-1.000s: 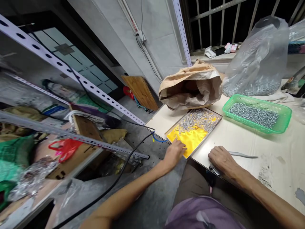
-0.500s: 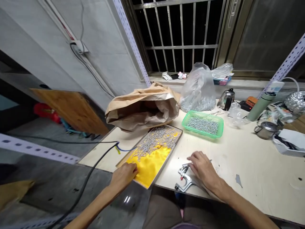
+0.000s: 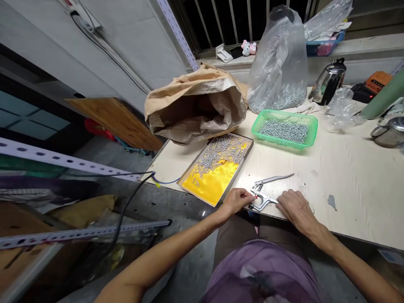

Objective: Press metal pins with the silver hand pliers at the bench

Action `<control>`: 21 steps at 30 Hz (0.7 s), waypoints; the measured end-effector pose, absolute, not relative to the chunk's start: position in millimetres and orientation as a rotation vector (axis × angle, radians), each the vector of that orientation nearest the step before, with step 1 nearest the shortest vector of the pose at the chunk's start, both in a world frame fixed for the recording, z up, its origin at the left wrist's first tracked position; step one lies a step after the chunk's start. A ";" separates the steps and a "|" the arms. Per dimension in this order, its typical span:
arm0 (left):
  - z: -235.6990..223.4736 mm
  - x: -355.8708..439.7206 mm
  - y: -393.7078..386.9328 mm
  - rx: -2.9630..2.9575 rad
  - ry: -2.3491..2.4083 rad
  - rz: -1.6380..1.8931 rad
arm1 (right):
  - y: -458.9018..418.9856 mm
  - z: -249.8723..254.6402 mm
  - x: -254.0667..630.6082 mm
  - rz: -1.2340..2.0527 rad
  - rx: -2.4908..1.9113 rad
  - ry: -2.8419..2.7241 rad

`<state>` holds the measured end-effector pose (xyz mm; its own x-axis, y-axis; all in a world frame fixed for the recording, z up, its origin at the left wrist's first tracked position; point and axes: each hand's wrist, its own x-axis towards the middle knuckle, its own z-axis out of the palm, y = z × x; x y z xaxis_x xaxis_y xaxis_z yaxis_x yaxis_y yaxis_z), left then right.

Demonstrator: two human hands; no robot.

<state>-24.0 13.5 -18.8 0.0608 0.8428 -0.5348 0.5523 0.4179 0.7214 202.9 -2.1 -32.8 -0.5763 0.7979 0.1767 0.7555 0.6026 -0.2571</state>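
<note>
A pair of silver snap-fastener pliers (image 3: 262,202) lies at the table's front edge, its jaws to the left and its upper handle spread away from the lower one. My right hand (image 3: 296,210) has its fingers curled over the end of the lower handle. Beside the jaws, my left hand (image 3: 236,200) is closed in a pinch, fingertips at a small red part of the pliers. Whatever sits in that pinch is too small to make out. Left of the pliers is a shallow tray (image 3: 206,198) lined in yellow, with many small metal pins (image 3: 217,153) heaped in its far half.
A green plastic basket (image 3: 311,139) of metal pins stands behind the pliers. Further back are an open brown paper sack (image 3: 195,99), a clear plastic bag (image 3: 277,67) and a metal kettle (image 3: 330,82). A black cable (image 3: 126,206) hangs off the left side.
My left hand has left the tray and come right to the pliers' jaws. My right hand has closed on the lower handle; the upper handle now shows. The view has tilted down.
</note>
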 end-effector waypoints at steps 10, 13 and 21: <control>-26.2 -18.2 22.1 1.274 1.655 0.245 | -0.8 -40.6 202.9 0.174 -1.280 -2.516; -28.1 -19.3 24.5 1.262 1.633 0.181 | -1.8 -40.2 203.2 0.171 -1.285 -2.517; -30.5 -24.3 25.6 1.081 1.473 0.100 | -4.6 -38.0 201.6 0.156 -1.303 -2.514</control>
